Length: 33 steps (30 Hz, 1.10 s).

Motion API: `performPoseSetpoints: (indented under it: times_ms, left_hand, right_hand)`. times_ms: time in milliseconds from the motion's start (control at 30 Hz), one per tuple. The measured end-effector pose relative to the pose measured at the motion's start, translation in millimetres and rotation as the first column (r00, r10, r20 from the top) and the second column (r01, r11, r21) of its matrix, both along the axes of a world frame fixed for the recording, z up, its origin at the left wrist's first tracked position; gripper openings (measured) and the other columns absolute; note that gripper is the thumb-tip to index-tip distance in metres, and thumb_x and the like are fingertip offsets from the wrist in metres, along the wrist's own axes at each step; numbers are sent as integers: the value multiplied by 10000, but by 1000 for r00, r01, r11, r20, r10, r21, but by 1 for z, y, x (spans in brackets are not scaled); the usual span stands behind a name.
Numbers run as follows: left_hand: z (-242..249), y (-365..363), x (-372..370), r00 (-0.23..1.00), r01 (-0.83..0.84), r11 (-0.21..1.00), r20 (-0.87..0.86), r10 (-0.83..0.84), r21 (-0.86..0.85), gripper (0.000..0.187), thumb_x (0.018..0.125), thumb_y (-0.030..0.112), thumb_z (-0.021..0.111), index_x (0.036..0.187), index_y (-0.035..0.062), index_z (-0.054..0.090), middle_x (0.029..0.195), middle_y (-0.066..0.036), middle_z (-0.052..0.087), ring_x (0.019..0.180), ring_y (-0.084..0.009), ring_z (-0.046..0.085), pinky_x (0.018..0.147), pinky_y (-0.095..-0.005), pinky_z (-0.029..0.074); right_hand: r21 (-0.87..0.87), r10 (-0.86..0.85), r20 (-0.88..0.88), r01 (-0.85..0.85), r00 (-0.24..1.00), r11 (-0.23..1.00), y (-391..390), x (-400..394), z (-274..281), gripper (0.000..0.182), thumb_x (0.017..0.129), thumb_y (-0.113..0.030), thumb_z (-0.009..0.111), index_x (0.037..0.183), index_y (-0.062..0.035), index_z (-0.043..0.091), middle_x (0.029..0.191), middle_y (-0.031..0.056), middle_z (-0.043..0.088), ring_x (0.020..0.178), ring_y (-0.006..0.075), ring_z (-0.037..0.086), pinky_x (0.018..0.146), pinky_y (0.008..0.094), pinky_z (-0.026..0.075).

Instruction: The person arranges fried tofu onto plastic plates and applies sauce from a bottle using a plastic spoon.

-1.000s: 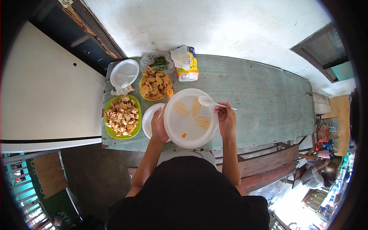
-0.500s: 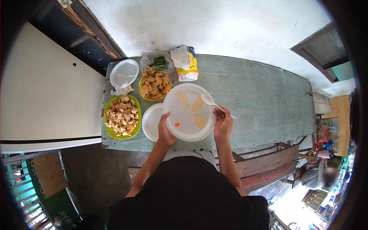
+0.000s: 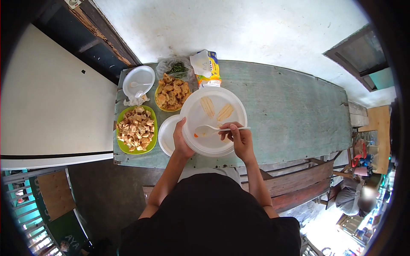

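My left hand [image 3: 183, 143] is closed on the left rim of a round white plate [image 3: 239, 106], thumb up along the edge. Pale strips of food [image 3: 225, 112] lie on the plate in small bunches, one partly covered by my right hand. In a pinch of fingers and thumb, my right hand [image 3: 241, 141] holds a white plastic spoon [image 3: 206, 130] by its handle. The spoon's bowl hangs over the lower left of the plate, beside a small orange blob [image 3: 195, 135]. A second white plate [image 3: 166, 134] shows on the table, partly behind my left hand.
On the greenish table [image 3: 290, 111] stand a green plate [image 3: 121, 144] of cut brown pieces and a yellow bowl [image 3: 159, 103] of fried food. Behind are a white bowl [image 3: 147, 73], a bag [image 3: 164, 66] of greens and a tissue pack [image 3: 212, 64]. A wooden bench [image 3: 299, 183] sits right.
My right hand has left the plate's right edge and come over the plate, swinging the spoon's bowl leftward to the orange blob. The plate has shifted slightly right.
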<state>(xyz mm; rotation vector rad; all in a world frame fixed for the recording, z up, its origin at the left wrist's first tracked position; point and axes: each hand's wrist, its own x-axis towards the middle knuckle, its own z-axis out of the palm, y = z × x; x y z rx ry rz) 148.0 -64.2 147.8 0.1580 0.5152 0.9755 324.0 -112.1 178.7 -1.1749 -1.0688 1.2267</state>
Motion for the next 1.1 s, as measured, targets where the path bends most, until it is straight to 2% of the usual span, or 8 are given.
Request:
performPoseSetpoints:
  times_ms: [67, 167, 433, 567, 633, 833, 933, 1100]
  left_hand:
    - [0, -1, 1, 1000, -7, 1000, 5, 7, 1, 570, 873, 381, 399, 1311, 22, 334, 1268, -147, 453, 1155, -292, 453, 981, -425, 352]
    - [2, -1, 2, 1000, -10, 1000, 16, 9, 8, 571, 875, 382, 396, 1311, 20, 333, 1270, -148, 452, 1155, -292, 453, 981, -423, 352]
    - [3, -1, 1, 999, -13, 1000, 36, 13, -10, 564, 877, 377, 395, 1313, 23, 335, 1269, -144, 456, 1159, -288, 452, 982, -419, 355]
    - [3, 1, 4, 1000, -14, 1000, 2, 14, 13, 564, 876, 381, 397, 1310, 25, 340, 1268, -144, 457, 1157, -287, 454, 983, -420, 355]
    - [3, 2, 4, 1000, -18, 1000, -7, 18, 18, 566, 875, 381, 399, 1311, 26, 340, 1270, -144, 455, 1157, -287, 454, 984, -421, 354]
    - [6, 1, 1, 999, -36, 999, 11, 36, -20, 572, 873, 388, 403, 1312, 27, 338, 1275, -148, 448, 1158, -294, 451, 980, -425, 355]
    - [7, 1, 3, 999, -43, 999, 4, 43, 1, 573, 874, 390, 398, 1311, 24, 339, 1273, -150, 449, 1161, -296, 448, 982, -424, 352]
    - [6, 1, 5, 998, -43, 999, -45, 44, 17, 569, 877, 385, 393, 1312, 23, 334, 1277, -151, 445, 1163, -295, 445, 990, -421, 345]
  right_hand:
    - [-21, 40, -10, -40, 999, 999, 1, -3, 1, 319, 963, -184, 377, 924, 61, 577, 776, 87, 594, 705, 117, 550, 672, 237, 435]
    - [31, 38, 72, -41, 997, 999, 2, -6, 0, 355, 968, -216, 361, 890, 38, 596, 773, 84, 618, 649, 96, 549, 555, 194, 356]
    - [49, -201, 141, 196, 969, 979, 7, 22, -12, 355, 970, -208, 359, 899, 45, 598, 791, 95, 615, 633, 90, 547, 534, 206, 359]
    - [54, -23, 66, 20, 998, 998, -1, -5, -7, 306, 959, -192, 385, 913, 18, 602, 705, 51, 605, 595, 59, 488, 552, 187, 349]
    - [38, 27, 81, -30, 996, 999, 0, -5, -5, 374, 971, -239, 360, 892, 40, 596, 784, 97, 621, 628, 86, 539, 562, 192, 362]
    - [37, -214, 139, 211, 967, 977, 7, 20, -13, 368, 967, -245, 371, 891, 34, 599, 762, 90, 627, 630, 80, 543, 546, 189, 352]
    - [19, -158, 76, 157, 985, 987, 3, 7, -9, 307, 962, -188, 378, 932, 20, 602, 718, 45, 613, 582, 35, 441, 529, 175, 336]
    - [23, -21, 44, 20, 999, 1000, 2, -7, -12, 316, 963, -188, 373, 920, 19, 608, 723, 44, 608, 570, 38, 423, 522, 182, 329]
